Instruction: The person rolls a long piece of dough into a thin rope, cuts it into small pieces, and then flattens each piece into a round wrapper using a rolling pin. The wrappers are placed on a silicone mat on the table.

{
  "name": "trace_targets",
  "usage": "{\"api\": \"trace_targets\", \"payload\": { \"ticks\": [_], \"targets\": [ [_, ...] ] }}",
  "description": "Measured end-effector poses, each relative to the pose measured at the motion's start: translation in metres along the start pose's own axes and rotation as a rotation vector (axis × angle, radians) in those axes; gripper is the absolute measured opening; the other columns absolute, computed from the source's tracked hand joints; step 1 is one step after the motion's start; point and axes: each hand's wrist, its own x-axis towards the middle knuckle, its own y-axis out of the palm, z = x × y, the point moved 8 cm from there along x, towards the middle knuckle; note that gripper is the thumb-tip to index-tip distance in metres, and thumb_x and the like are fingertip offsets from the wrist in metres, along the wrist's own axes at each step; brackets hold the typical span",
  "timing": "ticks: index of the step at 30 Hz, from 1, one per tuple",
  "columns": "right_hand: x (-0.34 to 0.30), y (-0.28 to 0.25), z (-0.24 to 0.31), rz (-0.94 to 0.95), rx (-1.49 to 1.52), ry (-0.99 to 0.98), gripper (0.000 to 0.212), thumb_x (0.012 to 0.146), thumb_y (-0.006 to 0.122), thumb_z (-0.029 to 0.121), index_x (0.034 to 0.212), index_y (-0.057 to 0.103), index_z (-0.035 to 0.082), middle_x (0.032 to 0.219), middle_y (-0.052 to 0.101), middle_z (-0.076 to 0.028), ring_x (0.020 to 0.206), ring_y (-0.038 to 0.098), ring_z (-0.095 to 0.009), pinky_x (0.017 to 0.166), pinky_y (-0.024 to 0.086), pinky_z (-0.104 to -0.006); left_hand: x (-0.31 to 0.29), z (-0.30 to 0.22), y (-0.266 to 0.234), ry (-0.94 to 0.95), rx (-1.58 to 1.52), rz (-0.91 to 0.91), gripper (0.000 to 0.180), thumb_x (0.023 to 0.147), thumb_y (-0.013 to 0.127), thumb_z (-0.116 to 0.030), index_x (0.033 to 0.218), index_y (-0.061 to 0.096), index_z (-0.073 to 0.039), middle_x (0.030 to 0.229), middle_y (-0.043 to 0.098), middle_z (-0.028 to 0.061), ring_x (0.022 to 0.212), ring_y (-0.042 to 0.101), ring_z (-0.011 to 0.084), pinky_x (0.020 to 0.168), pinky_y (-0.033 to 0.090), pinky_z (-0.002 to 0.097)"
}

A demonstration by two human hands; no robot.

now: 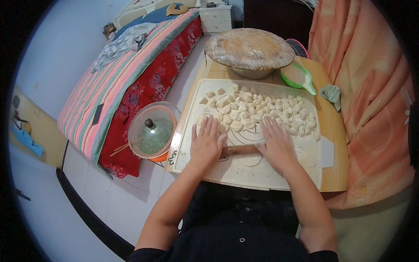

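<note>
Under my two palms lies a short wooden rolling pin [242,149], crosswise on a cream pastry mat [227,175]. My left hand [206,142] rests on its left end, fingers stretched forward and flat. On the right end lies my right hand [278,143], its fingers also extended and slightly spread. A thin flattened piece of dough [251,160] shows at the near side of the pin. Just beyond my fingertips, many small floured dough lumps [257,107] cover the far part of the mat. How far the pin reaches beneath each palm is hidden.
A round, flour-dusted slatted tray [249,48] sits on a basin at the table's far end, beside a green scoop [301,78] and a cloth [331,96]. Left of the table stands a glass-lidded pot [152,131] with chopsticks. An orange curtain [362,96] hangs at right.
</note>
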Motion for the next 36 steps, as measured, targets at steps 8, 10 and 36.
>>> {"api": "trace_targets", "payload": {
  "ticks": [8, 10, 36],
  "targets": [
    [-0.084, 0.02, 0.001, 0.231, -0.031, 0.08, 0.079, 0.09, 0.064, 0.04, 0.148, 0.033, -0.004, 0.16, 0.023, -0.021, 0.148, 0.022, -0.036, 0.12, 0.018, -0.0484, -0.05, -0.035, -0.016, 0.165, 0.001, 0.109, 0.065, 0.098, 0.048, -0.044, 0.149, 0.037, -0.005, 0.157, 0.034, 0.0141, 0.147, 0.029, 0.0272, 0.118, 0.018, 0.0528],
    [-0.051, 0.019, -0.016, 0.114, -0.012, 0.175, 0.078, 0.092, 0.061, 0.04, 0.148, 0.032, -0.005, 0.161, 0.02, -0.021, 0.148, 0.021, -0.035, 0.12, 0.017, -0.0484, -0.012, -0.034, -0.006, 0.164, -0.001, 0.006, 0.066, 0.098, 0.048, -0.045, 0.149, 0.038, -0.005, 0.156, 0.036, 0.0139, 0.146, 0.031, 0.0274, 0.118, 0.019, 0.0527],
    [-0.023, 0.011, -0.015, 0.174, 0.115, 0.161, 0.076, 0.096, 0.053, 0.045, 0.15, 0.03, -0.003, 0.161, 0.021, -0.019, 0.15, 0.017, -0.032, 0.122, 0.014, -0.0462, -0.007, 0.007, 0.009, 0.023, -0.115, 0.043, 0.067, 0.096, 0.052, -0.043, 0.144, 0.04, 0.003, 0.153, 0.035, 0.0237, 0.145, 0.029, 0.0368, 0.117, 0.025, 0.0507]
  ]
}}
